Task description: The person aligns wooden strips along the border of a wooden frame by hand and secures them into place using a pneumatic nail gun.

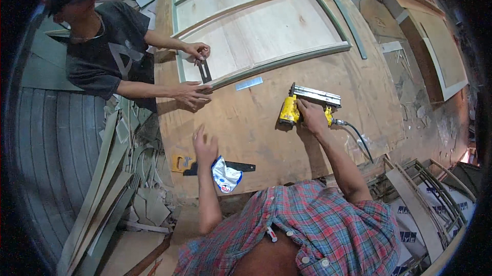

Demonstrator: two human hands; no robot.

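Observation:
My right hand (313, 115) is wrapped round the grip of a yellow nail gun (290, 110) with a silver magazine, held over the wooden tabletop (266, 143). A dark air hose (365, 145) trails from its rear. My left hand (205, 148) hovers near the table's front edge with fingers loosely apart, slightly blurred and holding nothing. Below it, a handsaw (241, 167) with a yellow handle lies on the table, partly covered by my forearm and a crumpled white and blue packet (225, 174). Beyond lies a pale panel (266, 30) framed with wooden strips.
At the left, a co-worker (110, 45) holds a dark try square (204, 71) at the panel's corner. A metal strip (249, 83) lies by the panel's near edge. Scrap boards (97, 194) crowd the left floor; a wooden cabinet (433, 45) stands at the right.

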